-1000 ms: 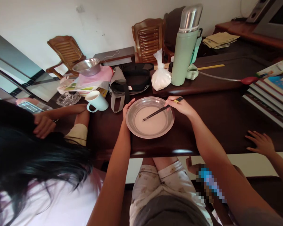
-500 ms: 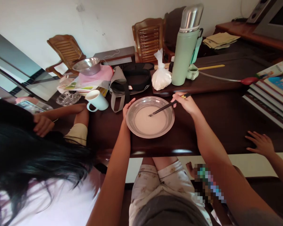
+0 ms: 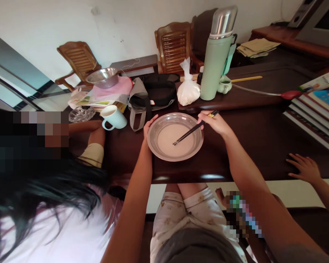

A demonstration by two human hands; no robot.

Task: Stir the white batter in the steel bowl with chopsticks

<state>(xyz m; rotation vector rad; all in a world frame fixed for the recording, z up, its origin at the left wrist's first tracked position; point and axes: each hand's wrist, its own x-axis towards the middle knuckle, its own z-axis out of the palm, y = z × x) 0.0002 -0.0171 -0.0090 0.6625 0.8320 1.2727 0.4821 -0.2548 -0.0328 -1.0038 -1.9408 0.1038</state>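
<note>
A round metal basin (image 3: 164,152) holding pale batter stands on the dark wooden table (image 3: 252,146) in front of me. My left hand (image 3: 148,126) rests against the basin's left rim, fingers curled on the edge. My right hand (image 3: 215,122) is closed on a pair of black chopsticks (image 3: 193,129), whose tips dip into the batter near the basin's middle.
Behind the basin stand a green thermos (image 3: 217,58), a tied white bag (image 3: 188,89), a black bag (image 3: 156,93) and a pale blue mug (image 3: 113,117). A person with long dark hair leans in at left. Another person's hand (image 3: 304,168) lies on the table's right edge. Books (image 3: 318,106) are stacked far right.
The chopstick tips moved around in the batter, from left of centre toward the middle, as my right hand shifted. My left hand stayed on the rim. The person at left turned their head.
</note>
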